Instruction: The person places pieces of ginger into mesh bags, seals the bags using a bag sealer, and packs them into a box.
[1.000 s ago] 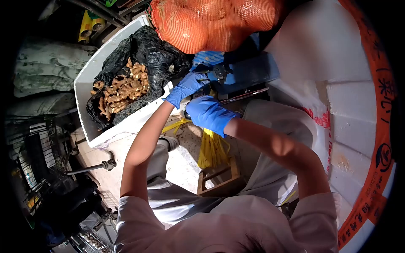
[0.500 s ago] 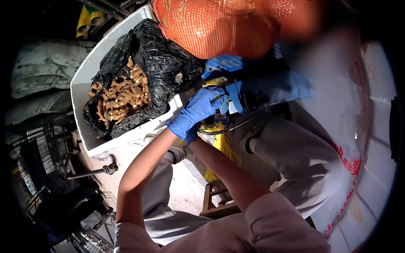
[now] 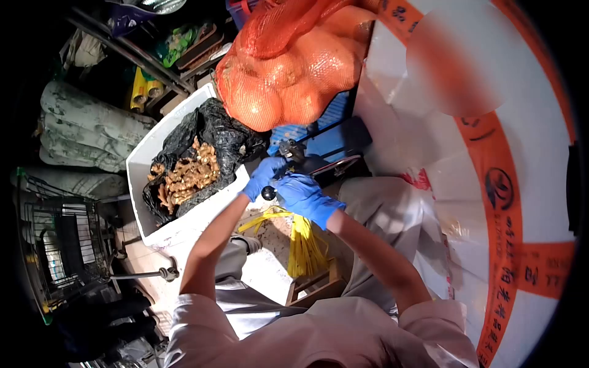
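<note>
Both hands wear blue gloves and are close together in front of a dark machine (image 3: 334, 156) with metal and black parts. My left hand (image 3: 264, 176) is closed at its near left side, next to a black ball knob (image 3: 268, 193). My right hand (image 3: 307, 196) is curled just right of the knob, fingers bent inward; what either hand holds is hidden. Beneath them hangs a bundle of yellow strips (image 3: 305, 248). Left of the hands, a white foam box (image 3: 140, 184) lined with a black plastic bag (image 3: 230, 122) holds ginger roots (image 3: 190, 172).
An orange mesh sack (image 3: 282, 80) of large round produce sits behind the machine on a blue surface (image 3: 294, 132). White boxes with orange tape (image 3: 491, 165) stand at right. A wire cart (image 3: 61, 239) is at left. A wooden stool (image 3: 322, 285) stands between my legs.
My hands have separated from their overlapping position, the right one coming out from under the left. The blue item by them has gone from there, exposing the dark machine. The view has shifted.
</note>
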Demonstrator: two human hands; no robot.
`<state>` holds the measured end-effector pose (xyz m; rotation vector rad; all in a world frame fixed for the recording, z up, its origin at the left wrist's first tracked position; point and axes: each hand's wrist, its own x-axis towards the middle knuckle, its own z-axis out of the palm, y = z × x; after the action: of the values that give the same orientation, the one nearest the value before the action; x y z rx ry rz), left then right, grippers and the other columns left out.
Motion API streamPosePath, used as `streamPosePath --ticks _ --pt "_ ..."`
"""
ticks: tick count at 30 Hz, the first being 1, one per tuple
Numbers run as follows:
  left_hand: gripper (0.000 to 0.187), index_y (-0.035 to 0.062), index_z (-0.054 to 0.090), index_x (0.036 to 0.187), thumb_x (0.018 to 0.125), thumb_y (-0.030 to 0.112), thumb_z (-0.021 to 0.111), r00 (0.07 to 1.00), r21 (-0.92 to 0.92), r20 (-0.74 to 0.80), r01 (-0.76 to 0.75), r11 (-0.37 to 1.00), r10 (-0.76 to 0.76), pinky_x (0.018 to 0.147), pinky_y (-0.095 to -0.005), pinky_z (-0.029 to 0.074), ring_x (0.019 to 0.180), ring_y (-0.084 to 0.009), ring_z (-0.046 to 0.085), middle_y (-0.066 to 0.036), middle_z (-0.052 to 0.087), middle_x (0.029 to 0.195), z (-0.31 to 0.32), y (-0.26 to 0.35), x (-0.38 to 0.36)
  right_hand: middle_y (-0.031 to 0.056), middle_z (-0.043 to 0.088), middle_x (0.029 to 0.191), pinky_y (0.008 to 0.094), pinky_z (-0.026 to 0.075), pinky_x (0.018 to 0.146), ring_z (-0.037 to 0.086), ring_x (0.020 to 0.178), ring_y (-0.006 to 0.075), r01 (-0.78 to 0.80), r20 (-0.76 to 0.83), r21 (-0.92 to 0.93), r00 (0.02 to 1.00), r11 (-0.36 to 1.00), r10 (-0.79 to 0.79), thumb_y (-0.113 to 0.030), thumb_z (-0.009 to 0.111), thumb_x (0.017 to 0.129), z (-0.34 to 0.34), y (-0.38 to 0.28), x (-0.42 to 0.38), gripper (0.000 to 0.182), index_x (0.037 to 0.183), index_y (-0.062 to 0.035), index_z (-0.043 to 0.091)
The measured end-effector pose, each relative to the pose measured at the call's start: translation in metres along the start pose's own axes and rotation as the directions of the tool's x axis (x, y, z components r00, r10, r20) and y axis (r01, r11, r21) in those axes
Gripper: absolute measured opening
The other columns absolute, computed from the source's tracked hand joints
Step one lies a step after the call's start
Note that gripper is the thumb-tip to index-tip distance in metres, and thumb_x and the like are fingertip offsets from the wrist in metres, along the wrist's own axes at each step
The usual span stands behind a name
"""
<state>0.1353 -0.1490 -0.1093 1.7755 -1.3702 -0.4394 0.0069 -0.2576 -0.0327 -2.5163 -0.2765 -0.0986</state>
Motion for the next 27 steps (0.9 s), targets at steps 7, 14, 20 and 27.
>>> streamPosePath --ticks 7,14,20,27 --pt "0.010 0.0024 0.051 0.084 0.076 0.000 0.048 0.639 -0.707 -0.103 0.492 0.508 -0.763 0.059 -0.0212 0.039 0.066 -0.0066 0.044 0.002 0.049 0.073 0.042 0.063 -0.059 0.0123 0.056 0.074 0.0325 0.042 0.060 0.054 0.066 0.0242 -0.056 -0.465 0.683 0.735 0.729 0.493 -0.016 0.061 0.069 -0.029 0.001 -0.079 0.027 0.093 -0.0058 0.053" --pt "0.011 0.0007 0.050 0.072 0.070 -0.006 0.041 0.796 -0.783 0.082 0.424 0.455 -0.600 0.058 -0.0206 0.035 0.061 -0.0113 0.043 -0.002 0.047 0.067 0.003 0.137 -0.109 0.0112 0.058 0.075 0.0273 0.044 0.056 0.056 0.061 0.0171 -0.280 -0.061 0.694 0.895 0.663 0.442 -0.025 0.063 0.070 0.019 -0.028 -0.113 0.036 0.100 -0.0084 0.051" --pt "0.024 -0.0026 0.047 0.096 0.074 -0.002 0.039 0.760 -0.739 0.074 0.477 0.476 -0.646 0.072 -0.0215 0.038 0.078 -0.0111 0.046 -0.003 0.049 0.083 -0.052 0.260 -0.091 0.0114 0.056 0.076 0.0286 0.043 0.057 0.054 0.066 0.0172 -0.184 0.157 0.782 0.983 0.596 0.098 -0.027 0.061 0.072 -0.030 -0.105 -0.089 0.034 0.090 -0.0001 0.053" --pt "0.035 0.0002 0.042 0.105 0.081 0.026 0.048 0.822 -0.523 -0.543 -0.168 0.836 -0.175 0.067 -0.0212 0.043 0.075 -0.0107 0.048 -0.007 0.048 0.090 -0.134 0.358 -0.014 0.0138 0.046 0.057 0.0327 0.036 0.046 0.047 0.049 0.0231 0.397 -0.710 0.273 0.698 0.876 -0.095 -0.008 0.056 0.070 -0.199 -0.158 -0.046 0.011 0.071 -0.0005 0.049"
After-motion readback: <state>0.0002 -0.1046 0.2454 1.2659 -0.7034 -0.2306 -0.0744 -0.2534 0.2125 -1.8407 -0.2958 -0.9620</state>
